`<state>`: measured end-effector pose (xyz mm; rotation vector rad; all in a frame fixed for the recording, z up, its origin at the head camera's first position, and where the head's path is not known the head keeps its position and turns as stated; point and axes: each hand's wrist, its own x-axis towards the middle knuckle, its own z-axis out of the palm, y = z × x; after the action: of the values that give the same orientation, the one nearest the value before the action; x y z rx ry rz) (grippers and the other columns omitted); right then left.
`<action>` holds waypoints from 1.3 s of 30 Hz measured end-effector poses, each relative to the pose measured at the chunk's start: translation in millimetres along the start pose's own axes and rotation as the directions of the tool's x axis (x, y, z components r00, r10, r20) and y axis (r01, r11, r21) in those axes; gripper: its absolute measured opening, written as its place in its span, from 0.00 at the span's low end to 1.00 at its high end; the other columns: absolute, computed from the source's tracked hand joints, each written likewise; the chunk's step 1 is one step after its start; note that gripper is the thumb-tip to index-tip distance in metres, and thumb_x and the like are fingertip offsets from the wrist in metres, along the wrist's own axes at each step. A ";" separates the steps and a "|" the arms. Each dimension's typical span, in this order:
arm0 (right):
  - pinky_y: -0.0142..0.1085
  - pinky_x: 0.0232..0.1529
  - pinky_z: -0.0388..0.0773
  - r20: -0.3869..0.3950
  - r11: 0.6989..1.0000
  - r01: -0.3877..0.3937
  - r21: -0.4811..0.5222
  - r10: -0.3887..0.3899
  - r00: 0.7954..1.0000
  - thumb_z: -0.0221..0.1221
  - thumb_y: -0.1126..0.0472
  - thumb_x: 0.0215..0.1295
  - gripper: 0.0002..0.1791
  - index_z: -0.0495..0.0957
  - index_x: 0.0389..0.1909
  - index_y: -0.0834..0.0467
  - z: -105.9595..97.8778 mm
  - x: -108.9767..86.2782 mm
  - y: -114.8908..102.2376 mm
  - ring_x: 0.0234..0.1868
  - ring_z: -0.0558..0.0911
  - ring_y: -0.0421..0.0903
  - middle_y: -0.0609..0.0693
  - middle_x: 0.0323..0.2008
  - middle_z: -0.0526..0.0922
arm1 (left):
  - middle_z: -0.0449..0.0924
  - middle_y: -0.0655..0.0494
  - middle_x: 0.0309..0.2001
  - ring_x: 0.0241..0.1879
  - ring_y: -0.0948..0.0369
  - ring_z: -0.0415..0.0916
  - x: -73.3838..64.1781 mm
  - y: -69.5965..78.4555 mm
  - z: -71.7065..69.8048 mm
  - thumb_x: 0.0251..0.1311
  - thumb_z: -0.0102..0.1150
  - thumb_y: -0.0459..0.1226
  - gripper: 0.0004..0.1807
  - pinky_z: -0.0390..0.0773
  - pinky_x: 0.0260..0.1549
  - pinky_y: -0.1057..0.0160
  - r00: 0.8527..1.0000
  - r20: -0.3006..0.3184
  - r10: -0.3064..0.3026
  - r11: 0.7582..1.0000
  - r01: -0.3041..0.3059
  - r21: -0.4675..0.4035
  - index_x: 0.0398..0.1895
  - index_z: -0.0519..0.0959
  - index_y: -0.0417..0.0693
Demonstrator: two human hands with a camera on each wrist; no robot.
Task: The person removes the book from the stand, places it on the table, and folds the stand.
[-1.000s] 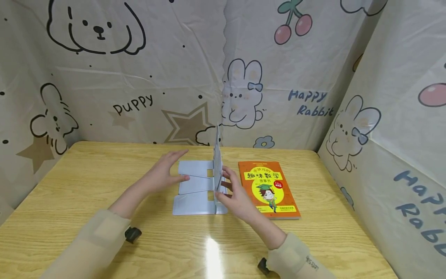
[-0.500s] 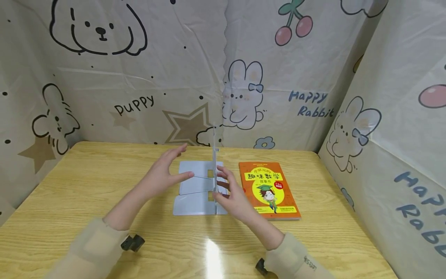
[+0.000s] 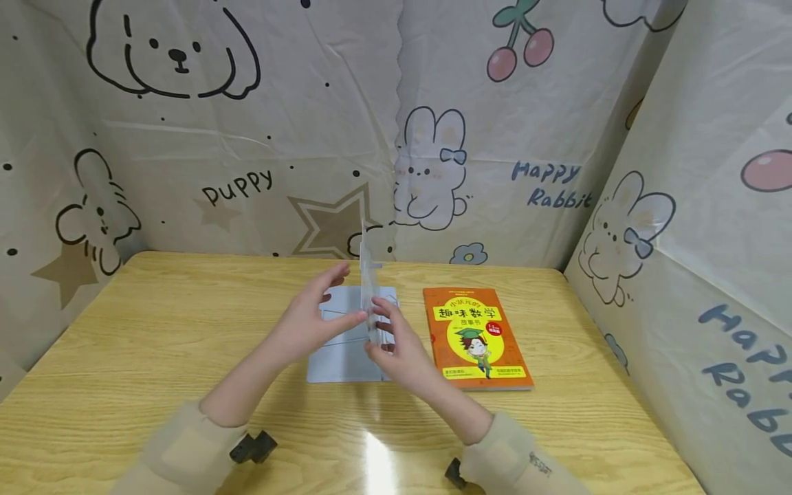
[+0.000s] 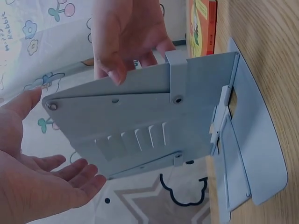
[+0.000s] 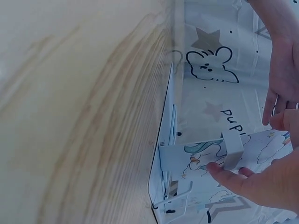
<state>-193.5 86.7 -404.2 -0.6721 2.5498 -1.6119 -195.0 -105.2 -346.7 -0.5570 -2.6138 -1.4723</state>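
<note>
A pale grey-blue metal book stand (image 3: 346, 364) has its base lying on the table and its hinged panel (image 4: 135, 126) raised nearly on edge. Slots, rivets and folded legs mark the panel's back in the left wrist view; cartoon drawings cover its other face (image 5: 194, 161). My right hand (image 3: 405, 350) holds the panel by its near edge, thumb at the edge and fingers against the printed face beside a clip (image 5: 232, 149). To the left, my left hand (image 3: 309, 323) faces the panel's back, fingers spread and thumb tip right by it.
An orange book (image 3: 479, 344) lies flat on the wooden table (image 3: 185, 309), right of the stand. Cloth (image 3: 334, 117) printed with cartoon animals hangs behind and along both sides. A black wrist device (image 3: 252, 447) sits below the left sleeve.
The panel has swung leftward on its hinge, carried along by my right hand. My left hand has shifted right, closer to the panel. The orange book stays in place.
</note>
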 end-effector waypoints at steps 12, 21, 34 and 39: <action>0.45 0.50 0.78 0.018 0.995 0.033 -0.098 -0.031 0.999 0.57 0.61 0.62 0.37 0.53 0.71 0.46 8.0 2.0 -2.7 0.60 0.72 0.54 0.53 0.66 0.64 | 0.64 0.49 0.66 0.65 0.51 0.62 -2.6 -2.6 6.3 0.54 0.67 0.42 0.43 0.66 0.62 0.48 0.998 -0.045 -0.032 0.995 0.028 -0.092 0.72 0.55 0.49; 0.50 0.54 0.76 0.066 0.994 0.024 -0.102 -0.017 0.998 0.60 0.56 0.62 0.39 0.53 0.71 0.46 4.4 3.4 -3.4 0.62 0.70 0.53 0.50 0.67 0.63 | 0.66 0.49 0.64 0.63 0.51 0.64 -5.6 -10.1 4.1 0.55 0.65 0.36 0.39 0.68 0.61 0.48 0.996 -0.084 -0.030 0.993 0.021 -0.113 0.70 0.59 0.47; 0.49 0.62 0.70 0.101 0.984 0.111 -0.142 -0.097 0.990 0.64 0.56 0.60 0.39 0.57 0.70 0.52 -18.1 7.6 6.5 0.66 0.65 0.54 0.49 0.68 0.62 | 0.67 0.47 0.64 0.62 0.51 0.64 -14.0 -19.8 -5.2 0.56 0.64 0.35 0.37 0.68 0.61 0.48 0.994 -0.090 -0.068 0.992 0.058 -0.114 0.69 0.60 0.45; 0.45 0.62 0.70 0.104 0.966 0.134 -0.220 -0.113 0.988 0.64 0.55 0.60 0.39 0.57 0.70 0.49 -26.5 11.0 13.7 0.66 0.64 0.50 0.49 0.67 0.62 | 0.66 0.47 0.64 0.62 0.51 0.64 -18.4 -25.7 -9.6 0.56 0.64 0.35 0.38 0.67 0.61 0.48 0.993 -0.092 -0.079 0.990 0.067 -0.123 0.69 0.60 0.44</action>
<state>-215.1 109.9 -402.1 -0.9188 2.6969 -1.2971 -188.0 -130.3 -367.0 -0.3936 -2.5102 -1.6431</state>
